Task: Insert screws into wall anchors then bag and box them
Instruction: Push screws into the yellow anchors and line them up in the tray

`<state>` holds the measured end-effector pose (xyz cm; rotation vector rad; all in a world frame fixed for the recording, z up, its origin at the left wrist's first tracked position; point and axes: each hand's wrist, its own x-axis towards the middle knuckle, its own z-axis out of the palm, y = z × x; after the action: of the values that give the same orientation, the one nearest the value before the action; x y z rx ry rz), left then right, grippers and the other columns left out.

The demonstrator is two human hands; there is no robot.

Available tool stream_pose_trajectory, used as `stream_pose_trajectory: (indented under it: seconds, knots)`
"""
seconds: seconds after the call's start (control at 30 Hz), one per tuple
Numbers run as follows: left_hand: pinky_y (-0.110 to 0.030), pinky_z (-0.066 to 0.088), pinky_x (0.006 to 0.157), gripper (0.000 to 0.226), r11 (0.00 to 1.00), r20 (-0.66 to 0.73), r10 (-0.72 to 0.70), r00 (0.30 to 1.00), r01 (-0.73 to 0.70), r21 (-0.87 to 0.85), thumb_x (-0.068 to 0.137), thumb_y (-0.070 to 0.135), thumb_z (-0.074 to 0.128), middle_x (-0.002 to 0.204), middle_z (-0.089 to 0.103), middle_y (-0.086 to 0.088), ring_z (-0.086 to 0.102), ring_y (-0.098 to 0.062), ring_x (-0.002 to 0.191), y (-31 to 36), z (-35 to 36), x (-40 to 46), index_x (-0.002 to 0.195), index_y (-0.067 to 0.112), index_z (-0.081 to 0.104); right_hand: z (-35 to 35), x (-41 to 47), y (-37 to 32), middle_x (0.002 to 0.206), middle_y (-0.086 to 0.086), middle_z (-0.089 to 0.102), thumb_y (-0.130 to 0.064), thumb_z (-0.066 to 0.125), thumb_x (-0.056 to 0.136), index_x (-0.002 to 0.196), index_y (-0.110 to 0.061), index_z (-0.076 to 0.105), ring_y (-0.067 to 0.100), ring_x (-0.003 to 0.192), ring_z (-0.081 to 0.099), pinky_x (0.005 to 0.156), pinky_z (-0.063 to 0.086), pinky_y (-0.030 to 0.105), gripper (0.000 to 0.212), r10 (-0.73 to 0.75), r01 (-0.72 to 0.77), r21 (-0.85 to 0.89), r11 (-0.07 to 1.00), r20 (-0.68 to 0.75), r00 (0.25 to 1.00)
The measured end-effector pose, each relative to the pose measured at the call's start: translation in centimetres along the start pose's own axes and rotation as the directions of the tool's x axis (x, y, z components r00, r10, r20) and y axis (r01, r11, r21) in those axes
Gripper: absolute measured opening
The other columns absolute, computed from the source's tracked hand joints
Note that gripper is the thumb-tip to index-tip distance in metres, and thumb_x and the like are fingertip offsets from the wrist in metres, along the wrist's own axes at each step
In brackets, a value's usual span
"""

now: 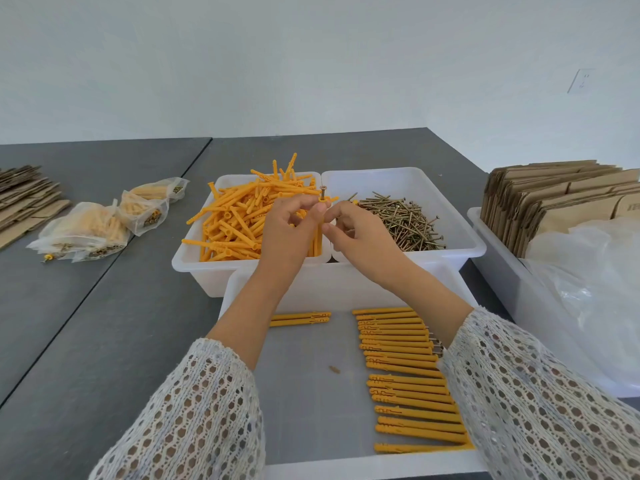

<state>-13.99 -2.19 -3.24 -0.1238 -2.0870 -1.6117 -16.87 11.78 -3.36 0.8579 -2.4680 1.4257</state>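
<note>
Gripping upright anchor (319,226) in left hand (289,230), screw (322,192) protruding above. Right hand (360,233) curled just right of it, possibly pinching its side; contact unclear.

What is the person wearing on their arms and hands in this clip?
Both arms wear loose white open-knit sleeves, a crochet-like mesh with honeycomb holes. The left sleeve and right sleeve end partway up the forearm with wide, flared cuffs. The left hand and right hand are bare: no gloves, rings, watch or bracelet show.
</note>
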Motion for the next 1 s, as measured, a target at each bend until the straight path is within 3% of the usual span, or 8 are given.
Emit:
stream_pose_trajectory:
  seconds: [0.17, 0.33, 0.43, 0.63, 0.73, 0.8, 0.9, 1.0]
  knots:
    - [-0.011, 0.046, 0.061, 0.015, 0.984, 0.107, -0.037, 0.994, 0.055, -0.167, 0.1, 0.019, 0.058, 0.088, 0.073, 0.018, 0.064, 0.004, 0.076, 0.7, -0.1, -0.2, 0.099, 0.024, 0.072, 0.3, -0.1, -0.9, 0.064, 0.012, 0.058, -0.016, 0.056, 0.099, 0.096, -0.004, 0.062, 0.011, 0.056, 0.049, 0.063, 0.041, 0.026, 0.015, 0.023, -0.023, 0.121, 0.992, -0.004, 1.0]
    - [-0.022, 0.047, 0.061, 0.029, 0.943, 0.045, -0.236, 0.971, 0.24, -0.23, 0.103, 0.042, 0.046, 0.106, 0.07, 0.01, 0.062, -0.005, 0.08, 0.7, -0.2, 0.2, 0.105, 0.036, 0.075, -0.2, 0.2, -1.6, 0.058, 0.003, 0.051, -0.011, 0.052, 0.1, 0.073, -0.013, 0.047, 0.007, 0.041, 0.037, 0.044, 0.031, 0.021, 0.028, 0.171, -0.156, 0.366, 0.918, -0.009, 0.985]
    - [-0.023, 0.044, 0.06, 0.031, 0.898, -0.051, -0.327, 0.944, 0.294, -0.327, 0.102, 0.044, 0.045, 0.102, 0.068, 0.01, 0.06, -0.005, 0.076, 0.7, -0.7, 0.6, 0.101, 0.035, 0.075, -1.2, 0.2, -1.9, 0.062, 0.008, 0.051, -0.011, 0.052, 0.101, 0.074, -0.012, 0.046, 0.013, 0.04, 0.033, 0.045, 0.025, 0.024, 0.027, 0.166, -0.215, 0.419, 0.882, 0.151, 0.975]
    - [-0.024, 0.042, 0.059, 0.037, 0.848, -0.153, -0.401, 0.903, 0.303, -0.436, 0.104, 0.042, 0.041, 0.098, 0.066, 0.008, 0.057, -0.007, 0.073, 0.6, -1.6, 1.0, 0.104, 0.024, 0.073, -1.2, -1.0, -2.9, 0.061, 0.01, 0.06, -0.013, 0.055, 0.1, 0.081, -0.012, 0.053, 0.016, 0.038, 0.041, 0.039, 0.034, 0.024, 0.019, 0.044, -0.14, 0.169, 0.976, 0.472, 0.88]
    - [-0.024, 0.04, 0.06, 0.039, 0.838, -0.168, -0.415, 0.894, 0.303, -0.454, 0.104, 0.044, 0.038, 0.097, 0.065, 0.009, 0.055, -0.006, 0.072, 0.6, -2.0, 1.0, 0.104, 0.026, 0.072, 0.1, -1.8, -2.7, 0.064, 0.007, 0.066, -0.016, 0.056, 0.097, 0.085, -0.012, 0.055, 0.015, 0.041, 0.05, 0.043, 0.044, 0.026, 0.013, 0.165, -0.088, -0.149, 0.985, 0.66, 0.733]
    - [-0.024, 0.04, 0.061, 0.039, 0.835, -0.173, -0.421, 0.89, 0.306, -0.457, 0.104, 0.045, 0.038, 0.098, 0.065, 0.008, 0.055, -0.006, 0.073, 0.6, -2.0, 1.1, 0.106, 0.025, 0.072, 1.6, -2.5, -2.1, 0.072, 0.005, 0.068, -0.02, 0.055, 0.096, 0.087, -0.013, 0.057, 0.016, 0.055, 0.059, 0.055, 0.05, 0.027, 0.012, 0.249, 0.114, -0.416, 0.902, 0.718, 0.65]
    - [-0.024, 0.041, 0.062, 0.04, 0.839, -0.187, -0.425, 0.886, 0.308, -0.448, 0.104, 0.045, 0.038, 0.1, 0.066, 0.008, 0.056, -0.006, 0.075, 0.5, -2.0, 1.1, 0.107, 0.025, 0.071, 4.5, -4.0, -1.7, 0.079, 0.002, 0.055, -0.015, 0.052, 0.095, 0.08, -0.012, 0.052, 0.023, 0.078, 0.052, 0.068, 0.039, 0.03, 0.015, 0.214, 0.299, -0.526, 0.796, 0.707, 0.674]
    - [-0.024, 0.042, 0.062, 0.039, 0.843, -0.186, -0.422, 0.887, 0.309, -0.439, 0.104, 0.045, 0.038, 0.099, 0.066, 0.008, 0.056, -0.007, 0.077, 0.4, -1.9, 1.1, 0.106, 0.025, 0.071, 7.0, -4.6, -1.7, 0.106, 0.012, 0.063, -0.011, 0.049, 0.097, 0.103, -0.005, 0.061, 0.029, 0.092, 0.059, 0.071, 0.041, 0.032, 0.015, 0.143, 0.375, -0.553, 0.744, 0.679, 0.72]
